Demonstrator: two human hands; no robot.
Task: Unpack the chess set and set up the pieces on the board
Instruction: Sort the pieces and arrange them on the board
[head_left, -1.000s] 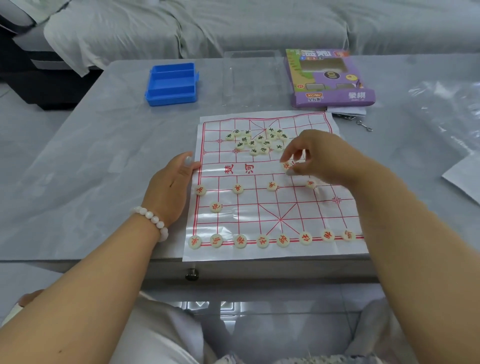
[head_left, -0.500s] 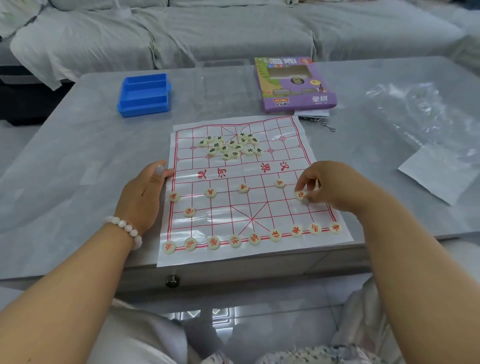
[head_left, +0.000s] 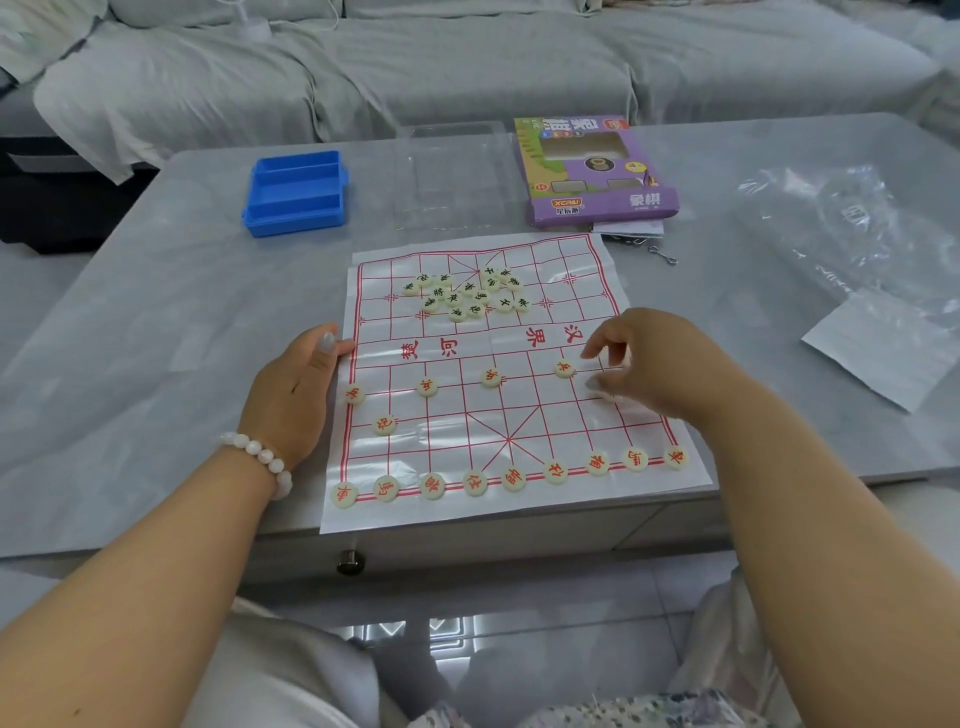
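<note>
Left hand (head_left: 291, 400) flat, fingers straight, pressing board (head_left: 519, 415) edge. Right hand (head_left: 644, 364) fingers curled over board's right side; pinch unclear. Red piece (head_left: 564, 368) just left of fingertips. Green pile (head_left: 467, 293) beyond.

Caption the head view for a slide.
Right hand places red pieces on the paper board; left hand steadies its edge.

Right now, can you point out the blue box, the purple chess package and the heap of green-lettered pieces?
blue box (head_left: 297, 193), head view, on its open inner compartments.
purple chess package (head_left: 597, 171), head view, middle of its printed front.
heap of green-lettered pieces (head_left: 467, 296), head view, a piece near the heap's centre.
</note>
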